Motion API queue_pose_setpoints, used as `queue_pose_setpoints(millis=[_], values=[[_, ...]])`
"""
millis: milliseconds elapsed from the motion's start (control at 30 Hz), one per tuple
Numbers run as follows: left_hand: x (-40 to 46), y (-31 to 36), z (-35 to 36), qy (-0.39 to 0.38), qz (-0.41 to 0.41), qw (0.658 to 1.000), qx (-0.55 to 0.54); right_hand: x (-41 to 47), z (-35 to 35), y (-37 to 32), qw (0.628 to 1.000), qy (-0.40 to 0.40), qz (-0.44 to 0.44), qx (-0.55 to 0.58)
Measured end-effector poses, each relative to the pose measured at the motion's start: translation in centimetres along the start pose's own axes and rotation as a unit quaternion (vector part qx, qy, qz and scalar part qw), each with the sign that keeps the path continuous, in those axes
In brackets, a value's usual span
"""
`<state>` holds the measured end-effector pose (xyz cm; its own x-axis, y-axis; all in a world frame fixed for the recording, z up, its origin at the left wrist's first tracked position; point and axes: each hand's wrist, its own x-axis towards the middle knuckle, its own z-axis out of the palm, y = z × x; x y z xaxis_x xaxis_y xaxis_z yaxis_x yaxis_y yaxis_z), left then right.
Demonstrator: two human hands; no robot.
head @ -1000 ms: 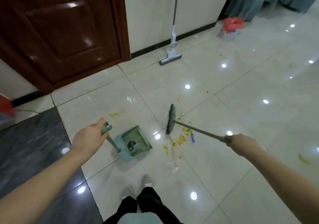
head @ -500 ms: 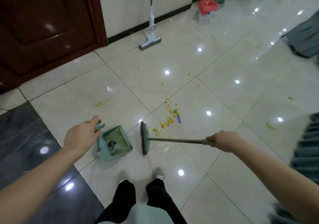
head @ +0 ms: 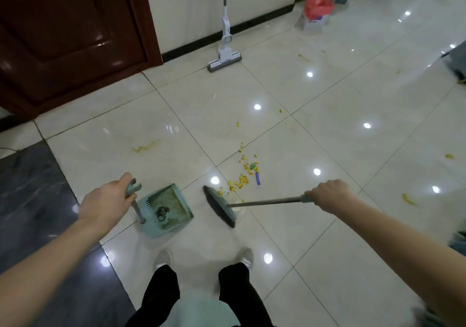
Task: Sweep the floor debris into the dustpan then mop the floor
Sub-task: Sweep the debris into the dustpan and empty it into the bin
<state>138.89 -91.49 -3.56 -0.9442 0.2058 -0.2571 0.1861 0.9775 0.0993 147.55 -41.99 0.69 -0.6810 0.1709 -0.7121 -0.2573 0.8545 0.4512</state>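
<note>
Glossy cream tile floor [head: 327,94] fills most of the frame, with a dark wooden door [head: 70,36] in the upper left and a slab of dark grey tile in the lower left. A mop [head: 225,49] leans against the wall at top centre, its head flat on the floor, and a red bag [head: 318,5] sits further right.

The left hand [head: 106,204] is wrapped round the top of the dustpan [head: 167,209] handle, left of centre; the teal pan sits flat on the tile with its mouth facing right and something small and dark inside, hard to make out. The right hand [head: 329,194] is clamped on the end of the broom [head: 220,207] handle, right of centre.

Compared with half a second ago, the broom head sits a bit further right of the pan, so the gap looks wider. The yellow debris [head: 243,173] is scattered just above and right of the bristles, with a small purple piece [head: 257,178] at its right edge. The nearest bits now touch the broom head. Dustpan looks unmoved.
</note>
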Motion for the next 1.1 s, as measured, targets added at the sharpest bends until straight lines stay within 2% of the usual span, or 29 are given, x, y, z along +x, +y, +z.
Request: queue_pose_setpoints(millis=[333,467,633,733,900,1100], values=[[0.0,12.1,0.0,0.012,-0.078,0.997,0.011,8.1,1.5,13.8,0.996,0.061,0.055,-0.021],[0.3,14.6,-0.1,0.01,-0.086,0.996,0.003,9.7,0.7,15.0,0.993,0.076,0.077,-0.038],[2.1,15.9,-0.2,0.011,-0.072,0.997,-0.015,10.5,0.0,16.0,0.993,0.085,0.084,0.004],[4.0,16.2,-0.1,0.005,-0.062,0.998,-0.034,8.7,1.1,17.1,0.99,0.073,0.099,0.07],[6.9,17.7,0.0,-0.005,-0.04,0.998,-0.057,6.0,3.2,19.5,0.979,0.06,0.155,0.116],[11.1,20.7,-0.4,-0.002,-0.032,0.996,-0.083,6.7,3.5,23.2,0.971,0.045,0.206,0.113]])
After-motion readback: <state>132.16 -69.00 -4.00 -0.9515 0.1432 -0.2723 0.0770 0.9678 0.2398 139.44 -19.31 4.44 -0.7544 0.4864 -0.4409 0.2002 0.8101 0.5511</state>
